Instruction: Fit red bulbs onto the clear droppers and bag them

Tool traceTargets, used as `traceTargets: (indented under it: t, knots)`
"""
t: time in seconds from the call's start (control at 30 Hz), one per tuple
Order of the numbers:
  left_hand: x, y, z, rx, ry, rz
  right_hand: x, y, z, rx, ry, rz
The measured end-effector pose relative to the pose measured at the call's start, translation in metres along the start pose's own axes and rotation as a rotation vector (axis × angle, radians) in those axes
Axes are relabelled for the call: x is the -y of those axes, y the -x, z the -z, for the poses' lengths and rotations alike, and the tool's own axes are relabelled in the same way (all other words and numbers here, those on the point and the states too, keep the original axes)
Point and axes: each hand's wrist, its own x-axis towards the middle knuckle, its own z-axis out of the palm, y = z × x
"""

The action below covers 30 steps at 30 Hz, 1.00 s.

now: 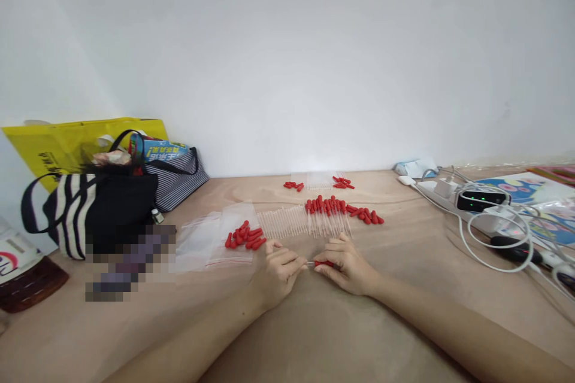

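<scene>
My left hand [279,272] is closed on a thin clear dropper tube [310,264], whose end shows past the fingertips. The fingers of my right hand [348,266] pinch a red rubber bulb [324,263] that meets the tube's end; how far the tube sits inside it I cannot tell. Just beyond my hands lies a row of bare clear tubes [282,222]. To its right are several droppers with red bulbs [330,206] on their ends. Loose red bulbs [245,236] lie on plastic bags by my left hand, and more loose bulbs [366,215] at the right.
Clear zip bags [197,242] lie left on the table [404,323]. Farther back are small groups of red bulbs [342,182] beside more tubes. A black bag [112,209] and a yellow bag [27,143] stand left. White cables [467,233] and a power strip [429,191] lie right.
</scene>
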Motion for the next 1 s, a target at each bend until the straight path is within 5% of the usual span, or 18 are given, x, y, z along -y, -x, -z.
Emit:
traceTargets:
  t: [0.47,0.7,0.87,1.0]
  knots:
    - [0.002,-0.002,-0.003,-0.069,0.065,0.031,-0.006,-0.002,0.001,0.003,-0.051,-0.037]
    - [0.002,-0.007,-0.001,-0.088,0.15,0.221,-0.005,-0.002,-0.012,-0.131,-0.614,-0.432]
    - [-0.004,-0.009,0.002,-0.068,0.211,0.224,0.014,-0.013,-0.019,-0.254,-0.962,-0.467]
    - [-0.003,-0.007,0.003,-0.048,0.254,0.257,0.001,-0.021,-0.011,-0.379,-1.027,-0.539]
